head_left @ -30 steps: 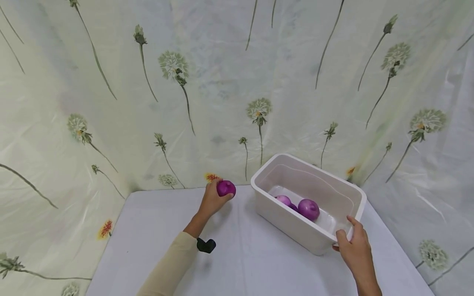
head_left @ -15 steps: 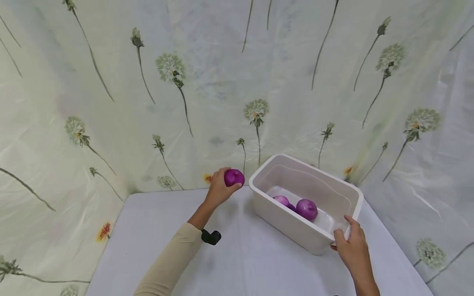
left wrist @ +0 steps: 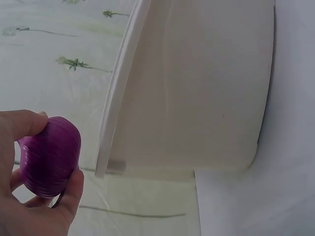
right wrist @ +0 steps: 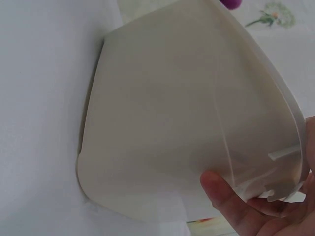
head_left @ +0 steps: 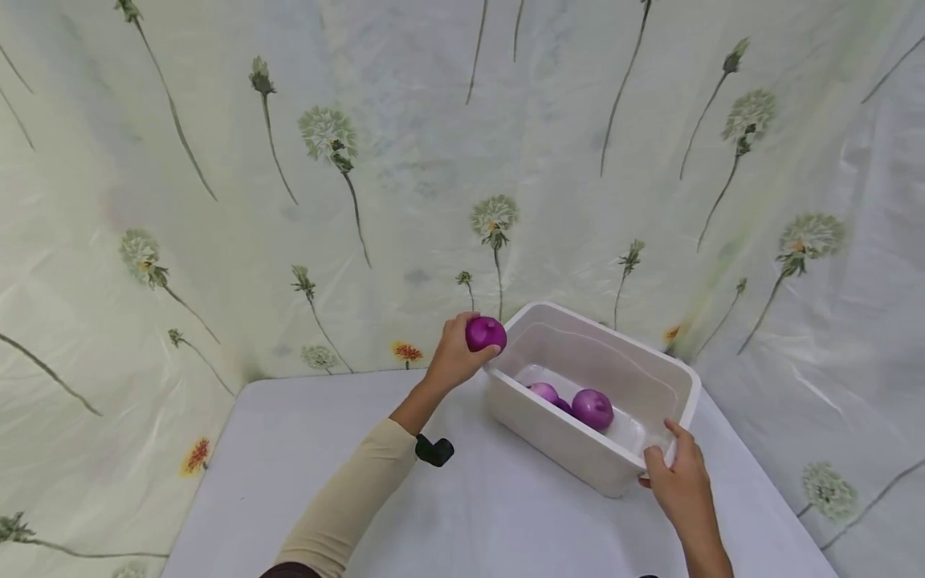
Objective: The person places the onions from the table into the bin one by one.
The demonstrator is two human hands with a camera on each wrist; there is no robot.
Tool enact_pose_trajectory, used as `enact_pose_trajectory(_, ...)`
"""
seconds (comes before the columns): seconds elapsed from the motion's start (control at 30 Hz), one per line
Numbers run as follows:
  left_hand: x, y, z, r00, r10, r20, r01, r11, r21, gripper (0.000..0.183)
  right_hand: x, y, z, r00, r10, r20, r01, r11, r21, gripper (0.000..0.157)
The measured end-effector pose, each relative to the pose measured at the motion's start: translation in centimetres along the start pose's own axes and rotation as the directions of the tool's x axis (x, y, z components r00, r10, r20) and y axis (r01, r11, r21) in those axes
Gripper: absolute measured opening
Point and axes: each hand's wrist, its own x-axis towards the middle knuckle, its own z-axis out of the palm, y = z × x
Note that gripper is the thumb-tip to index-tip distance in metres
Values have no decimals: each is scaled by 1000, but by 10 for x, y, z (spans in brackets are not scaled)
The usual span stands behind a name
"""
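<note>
My left hand (head_left: 457, 353) grips a purple onion (head_left: 486, 334) at the left end of a white plastic bin (head_left: 556, 449), level with its rim. In the left wrist view the fingers and thumb wrap round the same onion (left wrist: 51, 157), and the bin's outer wall (left wrist: 197, 88) stands to its right. My right hand (head_left: 682, 482) holds the bin's near right corner, thumb over the rim. The right wrist view shows that hand (right wrist: 261, 211) curled at the bin's corner. Inside the bin lie a large purple onion (head_left: 592, 409), a paler onion (head_left: 543, 392) and a darker one partly hidden between them.
The bin stands on a table with a white cloth (head_left: 311, 441). Behind and on both sides hangs a dandelion-print curtain (head_left: 405, 201), close to the bin's back edge. A black wrist device (head_left: 434, 451) sticks out from the left sleeve.
My left hand has carried the onion right and upward, from over the table to the bin's left rim. The right hand keeps its hold on the bin's corner.
</note>
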Motion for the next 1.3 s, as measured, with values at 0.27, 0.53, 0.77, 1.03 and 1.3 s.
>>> enact_pose_trajectory(0.27, 5, 14, 24, 998, 28, 48, -29, 1000, 2, 69, -3, 0, -2, 1000, -9, -10, 9, 1000, 13, 60)
enact_pose_trajectory(0.53, 4, 19, 33, 997, 25, 69, -26, 1000, 10, 70, -4, -2, -2, 1000, -21, 4, 21, 1000, -11, 60)
enact_pose_trajectory(0.77, 4, 23, 36, 997, 16, 79, -18, 1000, 22, 69, -4, -2, -3, 1000, -16, -6, 16, 1000, -22, 60)
enact_pose_trajectory(1.03, 5, 19, 41, 996, 2, 93, -7, 999, 47, 70, -4, -3, -4, 1000, -1, 9, 1, 1000, -24, 61)
enact_pose_trajectory(1.3, 4, 18, 44, 994, 16, 111, -26, 996, 87, 70, -5, -2, -4, 1000, -8, 0, 8, 1000, -27, 60)
